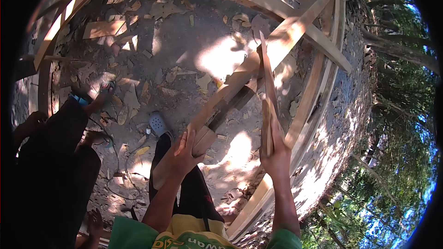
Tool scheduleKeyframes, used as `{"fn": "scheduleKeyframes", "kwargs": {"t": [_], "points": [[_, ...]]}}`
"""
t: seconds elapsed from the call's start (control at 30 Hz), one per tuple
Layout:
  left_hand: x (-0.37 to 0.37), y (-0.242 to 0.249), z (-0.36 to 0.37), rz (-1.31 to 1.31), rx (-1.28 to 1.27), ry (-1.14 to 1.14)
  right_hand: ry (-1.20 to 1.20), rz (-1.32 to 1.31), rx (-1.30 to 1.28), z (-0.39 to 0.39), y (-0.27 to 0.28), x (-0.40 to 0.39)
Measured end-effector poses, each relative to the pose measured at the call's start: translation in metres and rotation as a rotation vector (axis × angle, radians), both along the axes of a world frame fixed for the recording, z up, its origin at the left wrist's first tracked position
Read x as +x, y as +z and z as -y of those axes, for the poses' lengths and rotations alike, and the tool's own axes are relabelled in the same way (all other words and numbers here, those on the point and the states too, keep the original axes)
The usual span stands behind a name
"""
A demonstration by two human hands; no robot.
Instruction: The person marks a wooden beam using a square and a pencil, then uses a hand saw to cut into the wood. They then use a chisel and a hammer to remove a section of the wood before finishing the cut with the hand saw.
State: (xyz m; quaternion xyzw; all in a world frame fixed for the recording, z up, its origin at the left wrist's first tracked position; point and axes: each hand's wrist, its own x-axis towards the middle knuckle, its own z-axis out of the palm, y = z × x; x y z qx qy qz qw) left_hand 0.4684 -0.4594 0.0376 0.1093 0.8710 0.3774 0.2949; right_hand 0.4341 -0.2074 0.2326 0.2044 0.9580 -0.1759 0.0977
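Left hand (184, 150), lower centre of frame: fingers spread flat against the near end of a long wooden beam (258, 64), not clamped. The beam runs diagonally to the upper right. Right hand (276, 154), just right of centre: closed around a narrow wooden slat (267, 92) standing upright beside the beam. A curved timber frame (318, 87) borders the right. Another person (55, 157) stands at lower left
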Motion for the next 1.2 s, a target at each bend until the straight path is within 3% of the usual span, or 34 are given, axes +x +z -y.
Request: {"fn": "scheduleKeyframes", "kwargs": {"t": [0.07, 0.13, 0.2, 0.23, 0.3, 0.4, 0.5, 0.6, 0.7, 0.77, 0.8, 0.93, 1.0, 1.07, 1.13, 1.2], "points": [[-0.002, 0.004, 0.0, 0.006, -0.011, 0.002, 0.041, 0.081, 0.051, 0.033, 0.061, 0.05], [-0.003, -0.002, -0.001, -0.005, 0.008, 0.019, 0.084, 0.033, 0.068, 0.027, 0.057, 0.051], [0.004, -0.01, 0.0, -0.021, 0.056, 0.056, 0.005, 0.019, 0.024, -0.024, -0.015, 0.0], [0.008, -0.008, 0.0, -0.035, 0.06, 0.051, 0.079, -0.025, 0.032, -0.048, -0.055, -0.046], [0.003, -0.005, 0.0, -0.088, 0.061, 0.054, 0.037, 0.065, 0.05, -0.066, -0.088, -0.123], [0.0, 0.002, -0.001, -0.098, 0.056, 0.062, -0.032, 0.074, -0.027, -0.055, -0.066, -0.101], [-0.003, 0.007, -0.001, -0.069, 0.024, 0.043, 0.083, 0.008, 0.027, -0.014, 0.009, 0.014], [0.0, 0.001, -0.003, -0.061, 0.039, 0.07, 0.049, 0.094, -0.01, 0.017, 0.077, 0.067], [0.002, -0.002, 0.0, -0.041, 0.082, 0.077, 0.173, 0.012, 0.072, -0.04, -0.003, 0.017], [0.005, -0.001, 0.001, -0.016, 0.078, 0.067, 0.114, -0.012, 0.046, -0.074, -0.074, -0.06], [0.0, -0.002, 0.0, -0.014, 0.074, 0.064, 0.105, -0.051, 0.044, -0.073, -0.083, -0.073], [-0.013, 0.008, 0.0, -0.007, 0.008, 0.04, 0.04, -0.014, -0.003, -0.056, -0.041, -0.047], [-0.005, 0.008, 0.0, 0.011, 0.035, 0.023, 0.14, -0.032, 0.028, -0.036, 0.007, 0.022], [0.001, 0.009, 0.002, 0.001, 0.026, 0.011, 0.046, 0.131, 0.004, -0.01, 0.055, 0.07], [-0.01, -0.002, -0.002, -0.043, 0.026, 0.031, 0.16, -0.007, -0.007, -0.02, 0.043, 0.07], [0.002, -0.002, -0.001, -0.041, 0.027, 0.041, 0.056, 0.04, -0.021, -0.06, -0.022, 0.01]]}}
